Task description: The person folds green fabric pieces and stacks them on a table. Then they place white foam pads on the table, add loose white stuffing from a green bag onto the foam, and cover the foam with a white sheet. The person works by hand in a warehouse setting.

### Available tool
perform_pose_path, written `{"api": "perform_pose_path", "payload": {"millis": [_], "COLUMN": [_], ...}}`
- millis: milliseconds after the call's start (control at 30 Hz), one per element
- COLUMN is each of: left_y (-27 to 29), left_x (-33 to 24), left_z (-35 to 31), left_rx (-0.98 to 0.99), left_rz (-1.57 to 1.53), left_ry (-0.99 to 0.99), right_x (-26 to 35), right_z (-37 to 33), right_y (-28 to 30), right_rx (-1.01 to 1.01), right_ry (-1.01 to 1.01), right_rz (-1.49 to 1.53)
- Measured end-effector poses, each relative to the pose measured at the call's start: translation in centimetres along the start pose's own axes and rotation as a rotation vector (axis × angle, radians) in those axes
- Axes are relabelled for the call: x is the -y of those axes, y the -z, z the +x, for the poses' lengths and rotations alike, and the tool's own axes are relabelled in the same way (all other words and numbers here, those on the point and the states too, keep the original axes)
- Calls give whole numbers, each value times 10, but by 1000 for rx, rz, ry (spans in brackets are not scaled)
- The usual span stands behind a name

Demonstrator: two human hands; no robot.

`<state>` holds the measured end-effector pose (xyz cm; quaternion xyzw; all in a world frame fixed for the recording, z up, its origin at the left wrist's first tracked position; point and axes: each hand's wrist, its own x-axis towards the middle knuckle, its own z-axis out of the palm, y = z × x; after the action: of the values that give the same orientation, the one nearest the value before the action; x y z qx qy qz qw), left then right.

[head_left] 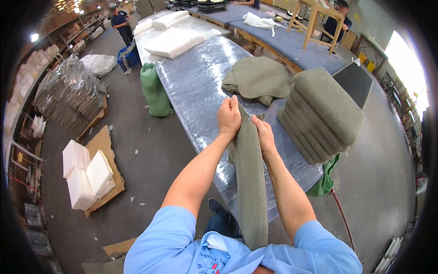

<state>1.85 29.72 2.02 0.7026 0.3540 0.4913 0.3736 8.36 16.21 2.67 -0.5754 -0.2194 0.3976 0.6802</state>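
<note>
Fingers of the left hand (229, 116) are curled closed on the far end of a long grey-green fabric piece (251, 178); those of the right hand (264, 134) grip its right side, mostly hidden behind it, with the thumb up. That piece runs, narrow edge up, from the hands back to the wearer's chest, over the near end of a table (200, 77).

Shiny clear film covers the tabletop, wrinkled and full of bright reflections. Just beyond the hands lies a heap of grey-green cloth (258, 77); to its right stands a leaning stack of grey-green cushions (319, 114). White foam slabs (175, 42) rest toward the far end, and a green sack (155, 93) stands against the left edge.

On the grey floor (150, 160), dotted with scraps, white foam blocks (89, 176) sit on a cardboard sheet (117, 171). Farther left rises a plastic-wrapped stack (70, 91), with a white bag (99, 65) behind it. One person (122, 25) stands near a blue bag (127, 58). Beyond, a blue-topped table (273, 41) carries a wooden frame (315, 20) and a crumpled white cloth (262, 22); another person is partly visible behind the frame. Strong light enters from the right.
</note>
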Motion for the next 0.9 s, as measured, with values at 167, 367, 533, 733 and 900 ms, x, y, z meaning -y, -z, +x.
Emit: {"api": "perform_pose_path", "payload": {"millis": [167,367,533,733,900], "left_y": [-27,-74,-70,-40,-9], "left_x": [-14,-21,-28,-77,-113], "left_z": [-3,-13,-11,-36,-53], "left_rx": [118,157,295,793,929], "left_rz": [17,-51,23,69,149], "left_ry": [37,42,21,53,140], "right_x": [1,-1,-3,4,23], "right_z": [-4,-6,-8,22,35], "right_y": [11,42,61,82,64], "right_rx": [-140,-234,-226,-348,-328], "right_ry": [81,151,177,425,362], "right_rz": [-46,0,-9,63,-50]}}
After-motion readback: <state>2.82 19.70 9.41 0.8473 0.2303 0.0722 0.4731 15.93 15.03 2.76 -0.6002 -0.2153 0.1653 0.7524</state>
